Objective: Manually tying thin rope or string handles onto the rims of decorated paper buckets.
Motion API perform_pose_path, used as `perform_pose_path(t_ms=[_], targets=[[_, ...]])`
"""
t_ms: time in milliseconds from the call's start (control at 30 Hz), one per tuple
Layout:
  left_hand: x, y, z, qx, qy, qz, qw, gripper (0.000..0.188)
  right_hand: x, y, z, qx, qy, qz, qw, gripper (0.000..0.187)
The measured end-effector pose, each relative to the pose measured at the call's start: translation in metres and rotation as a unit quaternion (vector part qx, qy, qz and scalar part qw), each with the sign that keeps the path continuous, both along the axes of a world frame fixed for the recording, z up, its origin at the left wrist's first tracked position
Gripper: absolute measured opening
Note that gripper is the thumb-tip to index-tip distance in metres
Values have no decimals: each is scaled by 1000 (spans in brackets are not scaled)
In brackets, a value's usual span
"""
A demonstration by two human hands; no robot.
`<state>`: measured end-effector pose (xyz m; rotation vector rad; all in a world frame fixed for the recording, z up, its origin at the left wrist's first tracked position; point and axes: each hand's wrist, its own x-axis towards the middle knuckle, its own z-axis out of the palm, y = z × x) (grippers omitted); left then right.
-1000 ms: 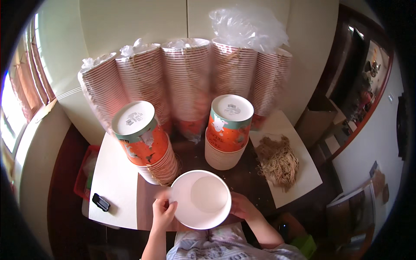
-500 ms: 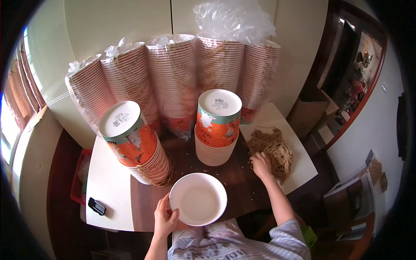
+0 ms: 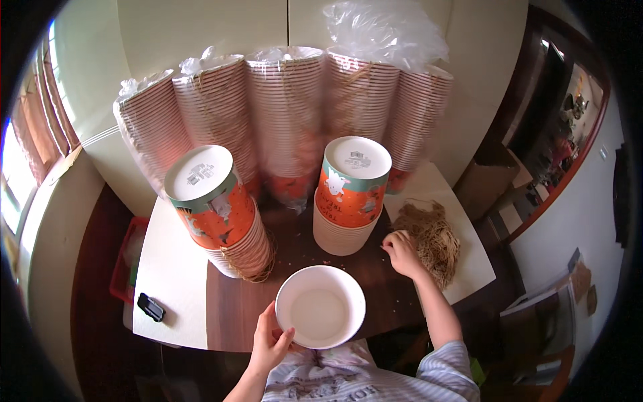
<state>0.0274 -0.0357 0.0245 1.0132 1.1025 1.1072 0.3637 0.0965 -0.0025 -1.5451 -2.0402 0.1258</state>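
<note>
My left hand [image 3: 270, 340] grips the near left rim of an open white paper bucket [image 3: 320, 307], thumb over the edge. The bucket stands at the table's front edge with its mouth up, nothing visible inside. My right hand [image 3: 402, 253] is closed in a pinch beside a tangled heap of tan string [image 3: 432, 244]; what sits between its fingertips, if anything, is too small to make out. Just left of that hand stands an upside-down stack of nested orange buckets [image 3: 351, 194] with green bands. Another upside-down stack [image 3: 218, 214] leans at the left, with string around its lower part.
Tall plastic-wrapped stacks of buckets [image 3: 288, 114] line the back of the table against the wall. A loose clear plastic bag [image 3: 385, 33] tops them. A small black object [image 3: 151, 307] lies on the table's left leaf. Small crumbs dot the brown middle [image 3: 301, 258].
My right hand has drawn slightly left, off the edge of the string heap. My left hand keeps its hold on the bucket. The whole view has shifted a little.
</note>
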Motion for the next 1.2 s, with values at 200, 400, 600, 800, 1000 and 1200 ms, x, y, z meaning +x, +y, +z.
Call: perform_pose_path(t_ms=[200, 400, 600, 800, 1000, 1200], targets=[[-9, 3, 8, 239, 301, 103, 918, 57, -85, -37, 79, 101, 98, 186, 972, 13], [1, 15, 34, 237, 222, 8, 946, 32, -133, -66, 90, 105, 100, 326, 934, 21], [1, 19, 37, 259, 216, -20, 941, 24, -157, -74, 91, 132, 61, 372, 917, 24], [-3, 20, 33, 290, 249, 10, 924, 11, -160, -71, 76, 30, 118, 379, 917, 19], [-15, 27, 36, 274, 295, 32, 915, 10, -171, -68, 77, 91, 88, 328, 936, 21], [-22, 32, 32, 327, 346, 32, 879, 9, -174, -61, 68, 126, 29, 334, 934, 19]])
